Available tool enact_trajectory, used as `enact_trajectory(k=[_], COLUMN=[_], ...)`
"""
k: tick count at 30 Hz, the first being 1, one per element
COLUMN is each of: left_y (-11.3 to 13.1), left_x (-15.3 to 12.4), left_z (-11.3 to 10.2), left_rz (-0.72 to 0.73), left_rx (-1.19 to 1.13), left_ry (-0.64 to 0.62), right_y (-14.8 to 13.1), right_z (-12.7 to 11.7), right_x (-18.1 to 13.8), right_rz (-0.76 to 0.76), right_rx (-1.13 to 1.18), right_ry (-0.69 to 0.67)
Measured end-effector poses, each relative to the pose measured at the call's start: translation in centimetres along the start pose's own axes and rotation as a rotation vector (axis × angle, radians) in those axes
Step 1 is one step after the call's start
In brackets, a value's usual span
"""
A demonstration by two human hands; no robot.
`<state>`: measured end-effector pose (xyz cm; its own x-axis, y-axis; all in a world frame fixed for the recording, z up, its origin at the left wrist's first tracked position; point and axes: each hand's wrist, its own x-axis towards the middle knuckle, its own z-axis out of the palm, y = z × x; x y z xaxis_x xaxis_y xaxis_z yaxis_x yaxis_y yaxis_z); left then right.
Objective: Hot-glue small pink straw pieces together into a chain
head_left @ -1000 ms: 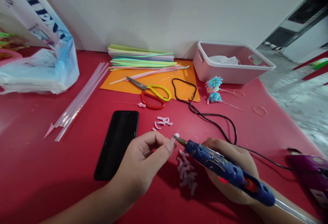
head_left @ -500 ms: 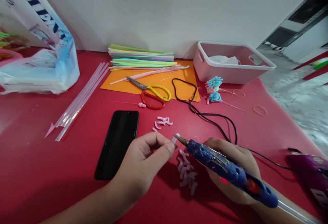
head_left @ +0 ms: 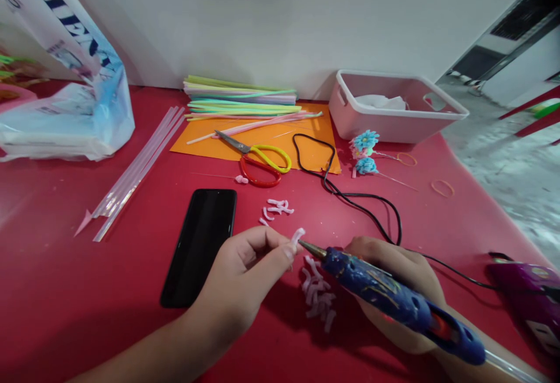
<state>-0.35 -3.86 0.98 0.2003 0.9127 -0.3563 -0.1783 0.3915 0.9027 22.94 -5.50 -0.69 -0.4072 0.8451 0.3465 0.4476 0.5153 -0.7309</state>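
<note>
Between thumb and forefinger, my left hand pinches a short piece of pink pipe cleaner, its curved end sticking up. My right hand is wrapped round a blue hot glue gun with a clear glue stick at its rear. The metal nozzle points left and meets the pink piece close to my left fingertips; whether glue is coming out is too small to tell. Below the nozzle lies a pile of cut pink pieces. A few more pink pieces rest beyond my left hand.
A black phone lies left of my hand. Scissors and pipe cleaners are on orange card. Glue sticks, a plastic bag, a pink bin, blue flowers, black cord and a purple object surround them.
The glue gun's nozzle has shifted slightly down and right, from the tip of the pink piece to lower along it near my fingertips. My left hand has barely moved.
</note>
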Motion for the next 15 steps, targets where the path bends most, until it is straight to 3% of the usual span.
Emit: enact_trajectory(k=[15], left_y=[0.52], left_x=[-0.39], left_z=[0.19], left_rz=[0.038], left_rx=[0.062], left_ry=[-0.002], right_y=[-0.01], right_z=[-0.14], right_x=[0.45], right_rz=[-0.027], right_rx=[-0.04], right_ry=[-0.06])
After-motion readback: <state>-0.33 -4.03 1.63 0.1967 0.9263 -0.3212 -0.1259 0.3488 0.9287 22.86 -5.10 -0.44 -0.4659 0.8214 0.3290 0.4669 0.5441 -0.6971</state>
